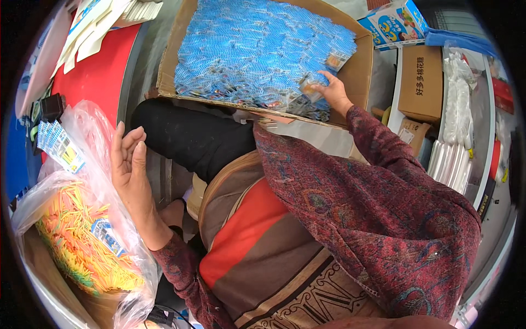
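Note:
In front of me stands a large open cardboard box [366, 66], filled with tightly packed rows of small blue-and-clear packets [257, 46]. My right hand [335, 92] reaches in at its near right corner. Its thumb and fingers are closed on a small packet [310, 88] with a clear lower part. Off to the left, my left hand [131, 162] is raised with nothing in it, fingers stretched and slightly curled. Beside it, a fan of blue-and-white packets [60, 147] rests on a clear plastic bag [90, 129]. Many thin yellow and orange sticks [87, 241] fill that bag, with one blue packet [108, 237] on top.
A red tabletop [93, 82] at the left carries stacked white cards [96, 27]. On the right, a shelf holds a brown carton [420, 82], clear plastic-wrapped goods [457, 104] and a blue printed box [393, 24]. My leg [192, 134] lies against the big box's near side.

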Available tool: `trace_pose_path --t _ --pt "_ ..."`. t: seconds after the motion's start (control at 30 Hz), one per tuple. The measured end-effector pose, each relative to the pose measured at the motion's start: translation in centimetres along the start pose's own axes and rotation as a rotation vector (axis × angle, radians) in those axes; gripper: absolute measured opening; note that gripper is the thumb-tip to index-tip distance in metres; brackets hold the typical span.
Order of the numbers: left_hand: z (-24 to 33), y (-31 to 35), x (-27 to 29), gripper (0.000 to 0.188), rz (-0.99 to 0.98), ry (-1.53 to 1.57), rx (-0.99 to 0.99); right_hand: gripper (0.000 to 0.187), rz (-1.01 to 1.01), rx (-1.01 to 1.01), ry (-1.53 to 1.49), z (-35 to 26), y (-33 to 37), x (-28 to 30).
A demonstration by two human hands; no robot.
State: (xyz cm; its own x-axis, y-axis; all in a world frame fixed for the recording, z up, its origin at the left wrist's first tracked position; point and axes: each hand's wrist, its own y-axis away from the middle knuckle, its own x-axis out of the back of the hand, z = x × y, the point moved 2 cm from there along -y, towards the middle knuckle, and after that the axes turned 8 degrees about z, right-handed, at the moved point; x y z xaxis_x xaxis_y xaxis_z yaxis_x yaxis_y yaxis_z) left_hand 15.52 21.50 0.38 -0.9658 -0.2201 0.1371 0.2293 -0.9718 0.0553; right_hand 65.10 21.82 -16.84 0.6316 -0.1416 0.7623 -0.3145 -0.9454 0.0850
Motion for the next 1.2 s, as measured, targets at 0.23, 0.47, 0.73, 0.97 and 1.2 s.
trace_pose_path --t 0.23,0.47,0.73,0.97,1.2 --pt "0.6 -0.4 -1.3 0.045 -0.047 -0.056 -0.017 0.048 -0.051 0.040 -0.049 0.8 -1.3 -0.4" --pt "1.0 -0.4 -1.8 0.044 -0.044 -0.068 -0.029 0.046 0.007 0.160 -0.020 1.1 -1.0 -0.8" --pt "0.8 -0.1 -1.5 0.044 -0.028 -0.037 -0.026 0.041 -0.022 0.233 0.003 0.6 1.4 -2.7" --pt "0.3 0.2 -1.5 0.043 -0.059 0.008 -0.057 0.048 -0.082 0.282 0.046 1.0 0.6 -4.4" --pt "0.0 0.7 -0.5 0.042 -0.026 0.034 -0.043 0.069 -0.099 0.217 0.100 0.5 1.9 -3.5"
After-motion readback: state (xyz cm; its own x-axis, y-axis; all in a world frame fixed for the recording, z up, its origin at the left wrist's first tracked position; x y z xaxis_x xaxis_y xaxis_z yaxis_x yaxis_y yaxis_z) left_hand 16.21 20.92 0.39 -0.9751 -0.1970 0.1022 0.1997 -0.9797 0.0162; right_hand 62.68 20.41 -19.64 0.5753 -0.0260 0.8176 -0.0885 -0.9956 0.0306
